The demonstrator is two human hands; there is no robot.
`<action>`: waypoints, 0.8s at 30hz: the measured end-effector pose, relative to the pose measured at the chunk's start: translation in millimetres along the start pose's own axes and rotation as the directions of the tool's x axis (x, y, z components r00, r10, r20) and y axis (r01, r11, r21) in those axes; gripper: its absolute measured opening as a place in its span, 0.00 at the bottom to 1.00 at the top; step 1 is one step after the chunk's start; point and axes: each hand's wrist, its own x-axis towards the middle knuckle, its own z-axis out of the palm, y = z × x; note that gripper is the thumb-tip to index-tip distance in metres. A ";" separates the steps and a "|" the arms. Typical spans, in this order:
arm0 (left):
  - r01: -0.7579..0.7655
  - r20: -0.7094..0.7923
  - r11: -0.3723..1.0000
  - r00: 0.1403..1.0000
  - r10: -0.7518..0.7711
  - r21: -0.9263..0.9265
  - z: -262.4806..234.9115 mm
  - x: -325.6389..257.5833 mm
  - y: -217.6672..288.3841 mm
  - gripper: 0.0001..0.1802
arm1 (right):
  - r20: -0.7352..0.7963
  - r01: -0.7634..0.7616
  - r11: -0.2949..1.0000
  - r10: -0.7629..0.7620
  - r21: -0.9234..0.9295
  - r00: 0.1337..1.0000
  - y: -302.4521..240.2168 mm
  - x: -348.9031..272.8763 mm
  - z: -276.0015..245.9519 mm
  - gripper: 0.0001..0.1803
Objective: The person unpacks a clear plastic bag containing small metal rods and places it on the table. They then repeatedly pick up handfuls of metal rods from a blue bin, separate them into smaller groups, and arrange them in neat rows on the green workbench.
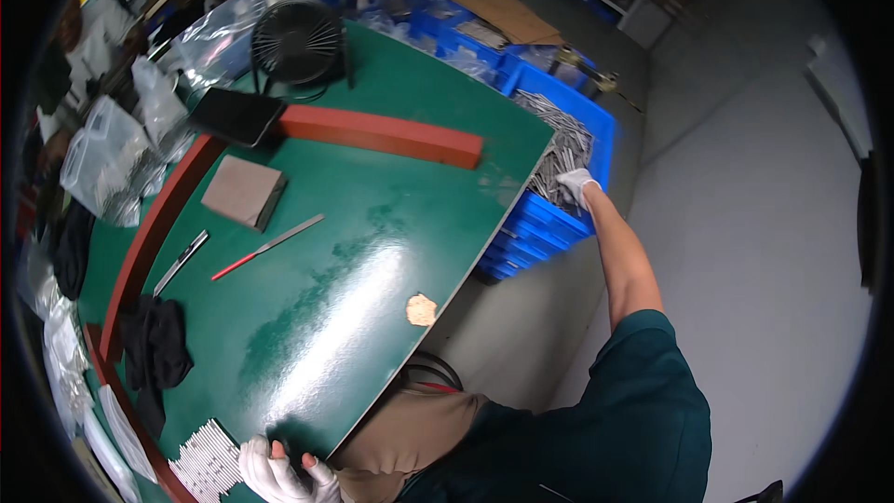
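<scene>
My right hand (577, 185), in a white glove, reaches out over a blue plastic bin (602, 135) beyond the table's right edge. Its fingers touch a heap of thin grey metal rods (562, 130); whether they grip any is too small and blurred to make out. At the table's near edge is my left hand (284, 475), white-gloved with bare fingertips. Its fingers are loosely curled, the thumb stands apart, and nothing shows between them. Just left of it, silvery rods (207, 462) lie side by side in a neat bundle.
On the green table (354, 196) are a red curved rail (382, 137), brown block (244, 191), red-handled file (268, 247), utility knife (182, 263), black cloth (156, 345) and tan scrap (421, 309). A fan (298, 40) and dark phone-like slab (237, 116) stand at the back. People work beyond.
</scene>
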 end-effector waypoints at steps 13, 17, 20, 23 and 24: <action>-0.051 -0.052 0.992 0.998 0.046 -0.112 5.8 -8.6 -4.3 0.17 | -0.351 0.382 0.786 -0.224 0.486 0.909 -27.9 -51.3 -2.7 0.04; 0.053 -0.047 0.952 0.996 -0.070 -0.300 2.1 -14.2 -6.4 0.18 | -0.385 0.578 0.706 -0.441 0.409 0.811 -93.8 -119.5 -1.0 0.05; 0.053 -0.108 0.917 0.989 -0.103 -0.394 0.9 1.8 2.9 0.22 | -0.173 0.583 0.642 -0.585 0.497 0.792 -138.3 -182.5 26.4 0.06; 0.131 -0.030 0.713 0.977 -0.209 -0.689 2.1 49.6 15.6 0.29 | 0.127 0.543 0.582 -0.744 0.606 0.656 -177.2 -250.0 78.5 0.08; 0.155 0.002 0.565 0.965 -0.262 -0.811 4.1 68.9 19.4 0.30 | 0.223 0.501 0.604 -0.748 0.619 0.625 -185.4 -270.2 99.5 0.09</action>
